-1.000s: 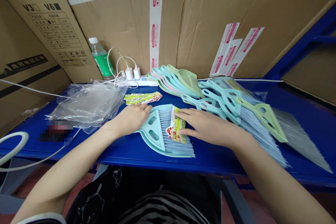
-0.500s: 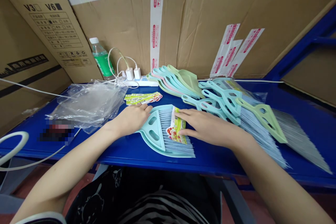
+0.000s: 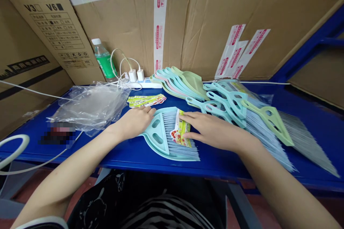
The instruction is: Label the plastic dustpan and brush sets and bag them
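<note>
A light blue dustpan [image 3: 150,147] lies near the table's front edge with a matching hand brush [image 3: 162,139] in it, bristles toward the right. My left hand [image 3: 137,121] is closed over their handle end, which it hides. A yellow and white label card [image 3: 180,130] with a red cartoon figure lies across the bristles. My right hand [image 3: 204,128] rests on the card's right side, thumb and fingers spread and stretched out. Just behind the dustpan is a fanned pile of similar label cards [image 3: 146,100].
Stacked dustpans [image 3: 185,82] stand at the back. Several brushes [image 3: 228,103] lie to the right, bristles toward me. Clear plastic bags [image 3: 91,105] are on the left. A bottle [image 3: 105,61] and a power strip [image 3: 150,83] with chargers stand before cardboard boxes [image 3: 129,32].
</note>
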The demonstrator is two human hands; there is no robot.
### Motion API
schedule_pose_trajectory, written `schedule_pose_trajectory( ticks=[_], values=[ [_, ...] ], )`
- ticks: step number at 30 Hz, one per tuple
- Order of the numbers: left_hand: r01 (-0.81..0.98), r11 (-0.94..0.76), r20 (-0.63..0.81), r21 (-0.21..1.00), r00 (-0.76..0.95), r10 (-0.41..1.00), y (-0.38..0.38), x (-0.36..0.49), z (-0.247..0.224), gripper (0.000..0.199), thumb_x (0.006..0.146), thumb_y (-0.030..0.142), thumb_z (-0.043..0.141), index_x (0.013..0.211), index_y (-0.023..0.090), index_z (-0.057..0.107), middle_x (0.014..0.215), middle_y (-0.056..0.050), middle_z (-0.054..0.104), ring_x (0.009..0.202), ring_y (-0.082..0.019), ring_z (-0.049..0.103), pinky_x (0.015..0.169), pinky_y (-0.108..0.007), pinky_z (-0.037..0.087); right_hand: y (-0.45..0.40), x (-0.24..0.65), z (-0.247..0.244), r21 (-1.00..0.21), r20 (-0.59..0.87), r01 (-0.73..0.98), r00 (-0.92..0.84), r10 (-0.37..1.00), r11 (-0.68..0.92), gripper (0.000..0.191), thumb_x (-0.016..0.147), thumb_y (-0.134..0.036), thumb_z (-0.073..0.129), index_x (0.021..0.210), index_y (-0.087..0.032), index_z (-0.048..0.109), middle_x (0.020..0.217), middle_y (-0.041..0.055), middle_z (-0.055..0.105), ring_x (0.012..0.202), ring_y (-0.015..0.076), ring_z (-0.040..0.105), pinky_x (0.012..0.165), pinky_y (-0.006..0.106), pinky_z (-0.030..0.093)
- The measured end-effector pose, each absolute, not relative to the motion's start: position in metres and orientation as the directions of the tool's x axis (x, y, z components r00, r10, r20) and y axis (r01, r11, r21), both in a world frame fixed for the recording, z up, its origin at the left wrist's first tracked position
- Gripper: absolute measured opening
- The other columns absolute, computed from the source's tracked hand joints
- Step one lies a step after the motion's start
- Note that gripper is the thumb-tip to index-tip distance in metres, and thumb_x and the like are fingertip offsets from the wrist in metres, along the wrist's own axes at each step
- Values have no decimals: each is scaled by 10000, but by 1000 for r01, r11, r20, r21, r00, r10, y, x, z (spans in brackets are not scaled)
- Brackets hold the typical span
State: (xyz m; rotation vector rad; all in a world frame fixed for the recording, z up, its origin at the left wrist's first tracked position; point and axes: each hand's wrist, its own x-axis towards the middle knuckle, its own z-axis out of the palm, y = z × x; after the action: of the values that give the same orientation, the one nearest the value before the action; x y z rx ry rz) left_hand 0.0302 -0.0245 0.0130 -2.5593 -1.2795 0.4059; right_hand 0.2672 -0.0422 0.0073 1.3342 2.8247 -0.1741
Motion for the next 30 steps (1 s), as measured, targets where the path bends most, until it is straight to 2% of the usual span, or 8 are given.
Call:
schedule_pose_trajectory(
  ticks=[7,13,22,27,30],
  values=[
    [735,-581,-131,-350,576,807,-26,32,15,290,999,173,347,1207,106,538,1138,-140,672,1045,-255,669,912,-371,514,-44,269,6,-89,-37,764,-643,765,639,525,916,-322,538,1394,-106,515,1428,176,525,1277,316,533,1036,455,461],
    [742,-589,-124,-321,584,802,-26,31,14,275,989,150,333,1152,107,550,1121,-143,674,1028,-256,670,895,-372,510,-43,271,3,-97,-15,756,-652,758,648,516,917,-353,534,1379,-123,535,1420,175,536,1275,318,535,1032,458,460],
    [736,-593,-127,-326,587,799,-27,30,15,279,992,153,329,1163,102,543,1117,-142,674,1031,-255,669,898,-370,510,-45,269,6,-91,-47,766,-641,766,636,540,919,-330,539,1395,-77,509,1429,192,520,1285,318,524,1043,447,454],
    [734,-591,-128,-335,586,800,-26,30,14,297,1002,170,310,1167,102,546,1117,-139,678,1032,-255,669,901,-376,514,-43,271,3,-59,5,744,-667,745,666,506,921,-349,530,1382,-140,537,1406,164,553,1250,307,560,1015,448,480],
    [733,-590,-124,-339,587,800,-27,30,13,299,1000,168,305,1160,109,550,1122,-138,679,1031,-248,669,898,-370,516,-43,271,2,-56,-8,751,-659,752,658,521,925,-354,525,1387,-114,528,1414,180,538,1268,312,543,1027,452,469]
  ],
)
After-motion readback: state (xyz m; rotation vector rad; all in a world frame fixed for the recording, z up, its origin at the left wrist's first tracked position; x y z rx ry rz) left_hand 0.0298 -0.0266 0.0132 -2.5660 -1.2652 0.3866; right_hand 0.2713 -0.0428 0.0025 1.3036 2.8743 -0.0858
